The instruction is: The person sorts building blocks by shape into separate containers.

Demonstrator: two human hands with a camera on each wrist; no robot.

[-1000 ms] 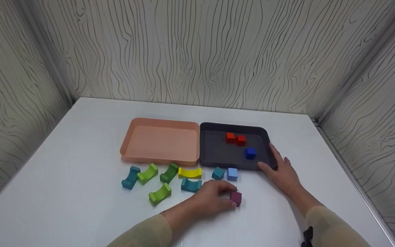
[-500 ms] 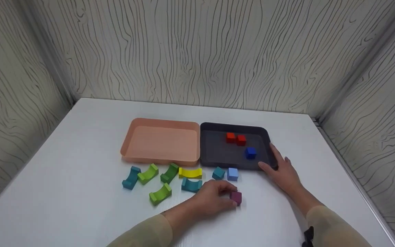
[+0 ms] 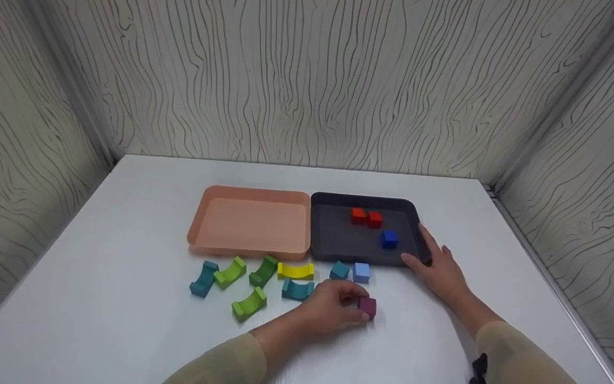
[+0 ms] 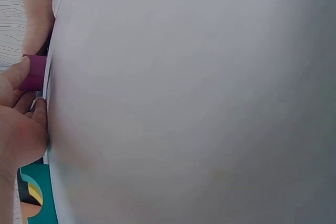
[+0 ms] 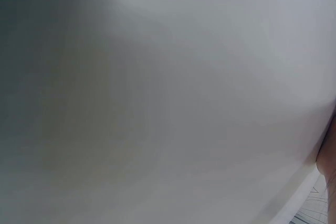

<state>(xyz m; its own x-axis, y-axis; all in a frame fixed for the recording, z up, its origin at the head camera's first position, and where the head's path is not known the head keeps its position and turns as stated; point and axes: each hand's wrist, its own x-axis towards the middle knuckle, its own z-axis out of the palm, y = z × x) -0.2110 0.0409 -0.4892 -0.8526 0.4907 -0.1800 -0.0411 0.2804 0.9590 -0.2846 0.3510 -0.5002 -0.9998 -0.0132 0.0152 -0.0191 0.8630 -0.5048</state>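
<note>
From close, in the left wrist view, we see the thumb of the left grip [image 4: 22,129] lying against the purple cube [image 4: 35,72], and below them the teal curved block [image 4: 47,192]. The right wrist view gives us mostly a pale, blurred surface [image 5: 184,103] with a strip of bare skin [image 5: 328,156] at its edge.

The head view shows the white worktop [image 3: 126,320]: first the loose blocks, then the pink tray [image 3: 253,221] and the dark tray [image 3: 333,234] side by side, then the wavy-lined wall [image 3: 285,90].

The left grip pinches the purple cube, nearer to us than the light blue cube [image 3: 361,272]. Farther, the right grip [image 3: 440,269] is not clenched; its fingers lie along the dark tray's right edge.
</note>
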